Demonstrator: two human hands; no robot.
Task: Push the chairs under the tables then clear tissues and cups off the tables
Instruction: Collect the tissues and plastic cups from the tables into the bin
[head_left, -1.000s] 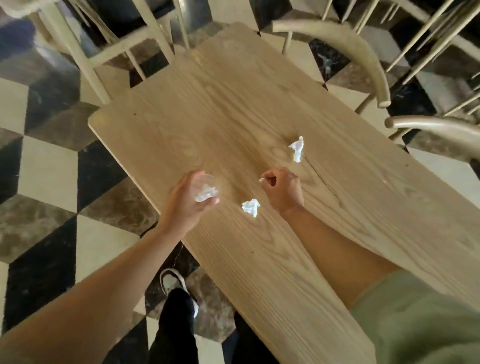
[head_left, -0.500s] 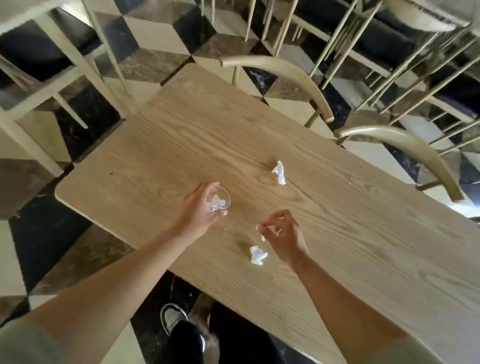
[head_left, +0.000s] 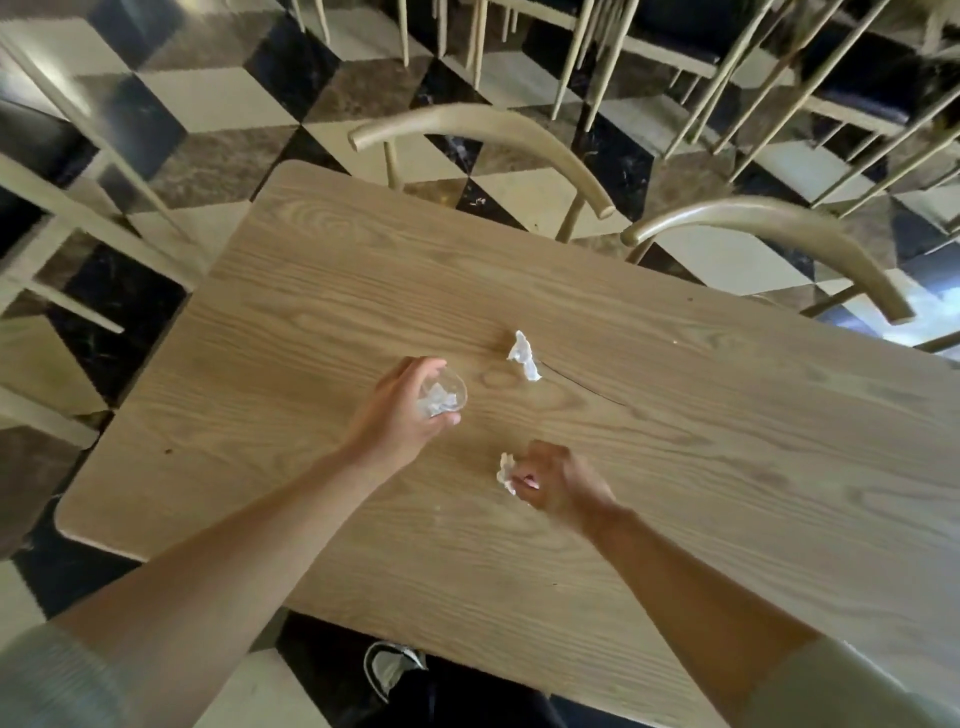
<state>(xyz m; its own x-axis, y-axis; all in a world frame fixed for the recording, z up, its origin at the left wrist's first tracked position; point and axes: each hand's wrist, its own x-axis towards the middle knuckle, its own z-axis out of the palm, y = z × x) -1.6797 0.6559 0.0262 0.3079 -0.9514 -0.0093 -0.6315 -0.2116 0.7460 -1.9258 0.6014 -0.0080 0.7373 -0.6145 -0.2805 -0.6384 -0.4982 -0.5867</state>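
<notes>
My left hand (head_left: 397, 413) grips a clear plastic cup (head_left: 451, 396) with crumpled tissue inside, held just above the wooden table (head_left: 675, 467). My right hand (head_left: 558, 480) is closed, its fingertips pinching a small crumpled white tissue (head_left: 504, 472) low over the tabletop. A second crumpled tissue (head_left: 524, 356) lies loose on the table beyond both hands, near a dark crack in the wood.
Two curved wooden chair backs (head_left: 483, 132) (head_left: 769, 228) stand tucked against the table's far edge. More chair legs and frames (head_left: 67, 218) stand at the left and across the back. The floor is checkered tile (head_left: 218, 98). My shoe (head_left: 389, 670) shows below the near edge.
My right hand has closed on the near tissue, which lay loose beside it before. The view has tilted up, showing more of the far chairs. The left hand still holds the cup.
</notes>
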